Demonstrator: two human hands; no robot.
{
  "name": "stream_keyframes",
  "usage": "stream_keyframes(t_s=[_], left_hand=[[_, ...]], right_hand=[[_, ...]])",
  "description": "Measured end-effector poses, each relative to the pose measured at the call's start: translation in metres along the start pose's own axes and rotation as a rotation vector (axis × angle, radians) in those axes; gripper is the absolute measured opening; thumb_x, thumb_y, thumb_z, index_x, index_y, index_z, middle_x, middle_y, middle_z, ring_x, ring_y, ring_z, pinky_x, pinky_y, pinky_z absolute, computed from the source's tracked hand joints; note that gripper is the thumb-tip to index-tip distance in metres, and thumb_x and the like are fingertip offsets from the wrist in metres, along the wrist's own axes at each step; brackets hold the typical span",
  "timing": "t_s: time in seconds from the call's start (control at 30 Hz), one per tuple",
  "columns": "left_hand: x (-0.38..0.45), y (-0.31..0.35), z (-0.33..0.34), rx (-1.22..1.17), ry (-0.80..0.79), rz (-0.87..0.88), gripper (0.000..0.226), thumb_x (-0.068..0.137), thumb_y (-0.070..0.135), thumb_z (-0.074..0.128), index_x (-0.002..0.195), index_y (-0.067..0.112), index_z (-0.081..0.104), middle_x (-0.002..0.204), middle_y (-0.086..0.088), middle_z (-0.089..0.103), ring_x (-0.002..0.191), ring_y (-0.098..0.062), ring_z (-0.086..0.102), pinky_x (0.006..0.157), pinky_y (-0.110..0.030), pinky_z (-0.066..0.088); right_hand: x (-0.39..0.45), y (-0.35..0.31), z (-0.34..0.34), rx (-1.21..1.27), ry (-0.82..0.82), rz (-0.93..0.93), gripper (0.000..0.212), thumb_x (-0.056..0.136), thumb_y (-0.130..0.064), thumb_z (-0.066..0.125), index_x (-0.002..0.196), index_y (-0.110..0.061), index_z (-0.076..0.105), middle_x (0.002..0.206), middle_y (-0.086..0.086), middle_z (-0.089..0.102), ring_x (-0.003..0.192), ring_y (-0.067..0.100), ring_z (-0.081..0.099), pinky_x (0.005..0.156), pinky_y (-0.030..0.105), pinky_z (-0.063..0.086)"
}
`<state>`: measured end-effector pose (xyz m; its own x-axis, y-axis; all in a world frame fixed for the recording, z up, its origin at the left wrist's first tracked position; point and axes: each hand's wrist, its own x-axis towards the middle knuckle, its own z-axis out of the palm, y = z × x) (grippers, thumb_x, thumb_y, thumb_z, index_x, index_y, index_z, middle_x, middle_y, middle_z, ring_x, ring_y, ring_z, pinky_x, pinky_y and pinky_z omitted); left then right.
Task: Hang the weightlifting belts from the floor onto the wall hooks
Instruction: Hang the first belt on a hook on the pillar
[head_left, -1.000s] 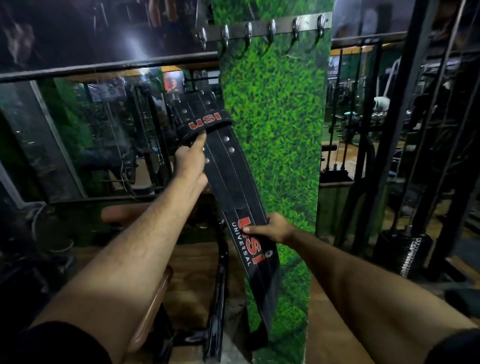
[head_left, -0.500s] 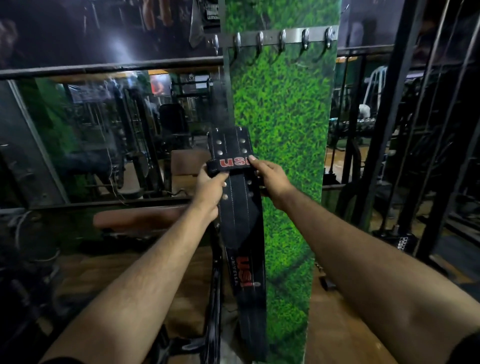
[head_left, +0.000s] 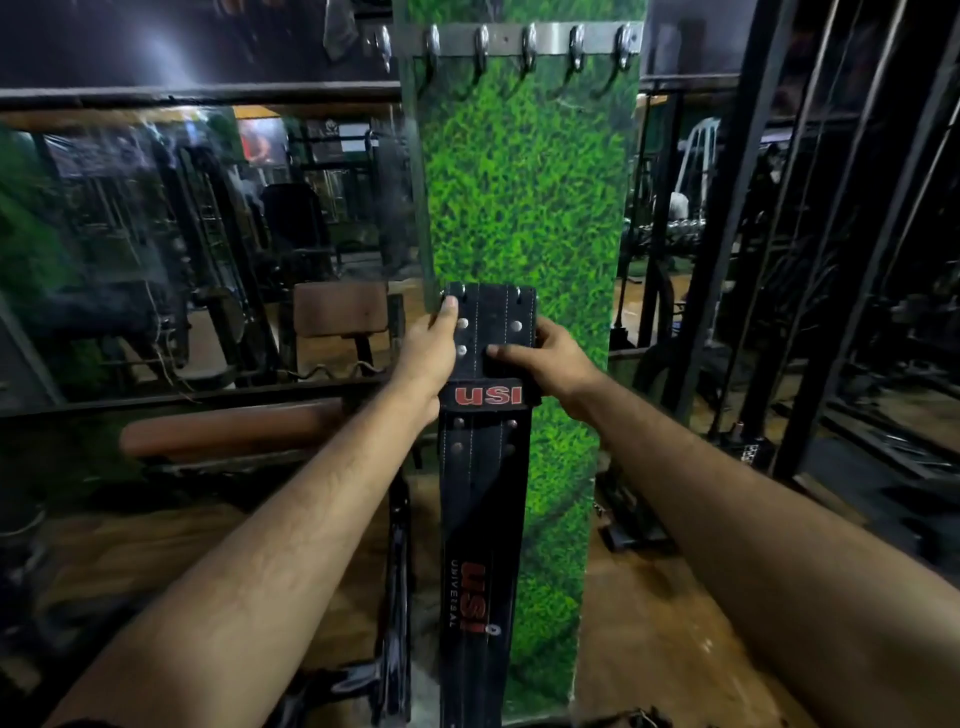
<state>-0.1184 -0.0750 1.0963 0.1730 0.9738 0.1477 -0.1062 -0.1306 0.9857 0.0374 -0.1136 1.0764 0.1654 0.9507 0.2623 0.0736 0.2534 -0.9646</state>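
A black leather weightlifting belt (head_left: 480, 499) with red USI lettering hangs straight down in front of a grass-patterned pillar (head_left: 524, 197). My left hand (head_left: 428, 353) grips the belt's upper left edge, thumb near the rivets. On the other side, my right hand (head_left: 545, 358) holds the upper right edge just above the USI loop. A steel rail of several empty hooks (head_left: 524, 44) is fixed across the pillar's top, well above the belt's upper end.
A padded brown bench (head_left: 228, 428) and a seat pad (head_left: 340, 309) stand at the left before a mirrored wall. Black machine frames (head_left: 769, 218) rise on the right. The floor (head_left: 639, 613) is brown wood. Another dark strap (head_left: 397, 597) hangs left of the belt.
The belt has swung from a slant to upright. My right hand moved up from the lower lettering to the belt's top, beside my left. The hook rail now sits more centred above.
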Motion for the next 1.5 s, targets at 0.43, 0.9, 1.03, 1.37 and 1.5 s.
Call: stream_keyframes(t_s=[0.43,0.9,1.03,1.37,1.5], left_hand=[[0.027,0.003,0.114,0.031,0.122,0.076,0.035,0.106,0.043,0.042,0.105,0.019,0.066,0.103,0.0,0.07,0.082,-0.012,0.065,0.053,-0.027,0.052],[0.091,0.082,0.22,-0.016,0.208,0.355,0.03,0.104,0.036,0.052,0.098,0.015,0.072,0.096,-0.013,0.073,0.065,-0.014,0.064,0.044,-0.025,0.05],[0.115,0.12,0.231,0.019,0.214,0.406,0.038,0.104,0.035,0.052,0.104,0.002,0.069,0.09,-0.011,0.067,0.063,-0.016,0.062,0.044,-0.026,0.051],[0.167,0.179,0.238,0.249,0.228,0.431,0.033,0.104,0.04,0.05,0.089,0.014,0.064,0.069,-0.005,0.058,0.049,-0.015,0.048,0.044,-0.02,0.03],[0.181,0.176,0.243,0.294,0.266,0.383,0.038,0.103,0.038,0.051,0.073,0.016,0.056,0.068,-0.004,0.051,0.063,-0.019,0.048,0.058,-0.027,0.035]], right_hand=[[0.039,-0.009,-0.098,0.016,0.1,-0.001,0.04,0.099,-0.047,0.058,0.113,-0.01,0.067,0.102,0.004,0.076,0.087,0.018,0.074,0.068,0.029,0.059],[0.12,-0.086,-0.196,-0.098,0.169,-0.343,0.037,0.099,-0.054,0.052,0.098,-0.018,0.063,0.092,0.005,0.07,0.08,0.022,0.067,0.064,0.036,0.057],[0.15,-0.117,-0.206,-0.06,0.171,-0.391,0.028,0.103,-0.043,0.053,0.088,-0.02,0.061,0.085,0.002,0.071,0.072,0.016,0.065,0.059,0.03,0.054],[0.207,-0.166,-0.22,-0.064,0.156,-0.302,0.049,0.1,-0.05,0.054,0.112,-0.004,0.064,0.103,0.017,0.075,0.082,0.029,0.073,0.066,0.036,0.064],[0.226,-0.163,-0.225,-0.13,0.131,-0.197,0.051,0.101,-0.051,0.052,0.117,-0.004,0.064,0.109,0.017,0.074,0.078,0.025,0.069,0.065,0.033,0.06]])
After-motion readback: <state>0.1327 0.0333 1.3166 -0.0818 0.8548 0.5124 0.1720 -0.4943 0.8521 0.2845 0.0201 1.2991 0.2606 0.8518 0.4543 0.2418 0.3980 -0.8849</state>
